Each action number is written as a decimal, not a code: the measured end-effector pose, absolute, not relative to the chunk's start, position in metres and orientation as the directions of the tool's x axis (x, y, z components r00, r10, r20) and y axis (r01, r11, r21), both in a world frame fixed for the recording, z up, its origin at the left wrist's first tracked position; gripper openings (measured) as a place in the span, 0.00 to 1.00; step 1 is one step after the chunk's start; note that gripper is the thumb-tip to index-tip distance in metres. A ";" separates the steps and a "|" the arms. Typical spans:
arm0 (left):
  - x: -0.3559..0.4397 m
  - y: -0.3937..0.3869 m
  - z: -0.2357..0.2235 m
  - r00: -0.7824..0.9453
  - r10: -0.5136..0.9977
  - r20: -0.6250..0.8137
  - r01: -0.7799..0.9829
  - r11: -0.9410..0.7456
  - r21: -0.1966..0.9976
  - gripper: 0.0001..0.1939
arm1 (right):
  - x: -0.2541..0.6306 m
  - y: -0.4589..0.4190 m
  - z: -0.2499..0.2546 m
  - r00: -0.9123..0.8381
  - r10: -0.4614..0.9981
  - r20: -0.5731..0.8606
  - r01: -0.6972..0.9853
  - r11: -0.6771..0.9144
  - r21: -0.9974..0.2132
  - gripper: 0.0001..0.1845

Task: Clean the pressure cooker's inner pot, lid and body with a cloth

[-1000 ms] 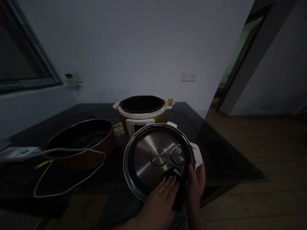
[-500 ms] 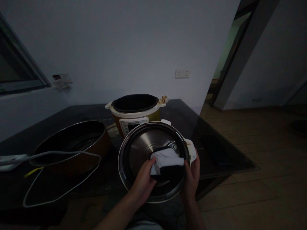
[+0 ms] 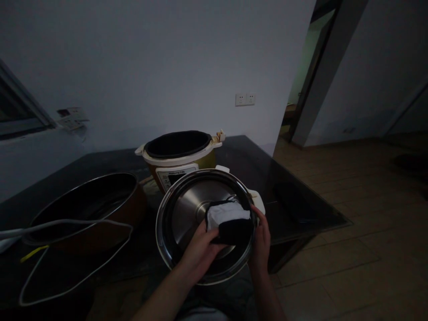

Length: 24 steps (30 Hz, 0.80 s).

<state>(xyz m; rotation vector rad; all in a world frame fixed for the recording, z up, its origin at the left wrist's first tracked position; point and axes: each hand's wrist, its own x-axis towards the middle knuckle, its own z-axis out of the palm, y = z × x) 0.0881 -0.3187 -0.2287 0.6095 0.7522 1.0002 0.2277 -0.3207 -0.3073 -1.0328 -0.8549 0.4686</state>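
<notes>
A round pressure cooker lid (image 3: 183, 207) is tilted up in front of me, its metal inner side facing me. My left hand (image 3: 202, 252) is closed on a folded black and white cloth (image 3: 229, 211), which lies against the lid's inner face. My right hand (image 3: 261, 238) grips the lid's right rim, just below its white handle (image 3: 257, 203). Part of its fingers is hidden behind the lid. Behind the lid stands the electric pressure cooker (image 3: 207, 162), uncovered, its dark inside showing and its control panel (image 3: 167, 176) partly covered by the lid.
A large dark pan (image 3: 133, 203) with a brown outside stands at the left on the black table (image 3: 261, 167). A pale cable (image 3: 83, 274) loops in front of it, near a yellow strip (image 3: 33, 253). A dark flat object (image 3: 294, 203) lies at the right. Wall sockets (image 3: 245, 99) are behind.
The view has turned slightly right, so everything sits further left. My right hand's thumb has left the cloth's right end and the hand is now at the lid's rim.
</notes>
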 end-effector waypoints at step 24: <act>0.082 -0.298 -0.220 0.370 0.927 -0.069 -0.055 0.096 0.994 0.12 | 0.225 -0.322 -0.300 0.631 0.672 0.388 0.105 0.422 -0.901 0.08</act>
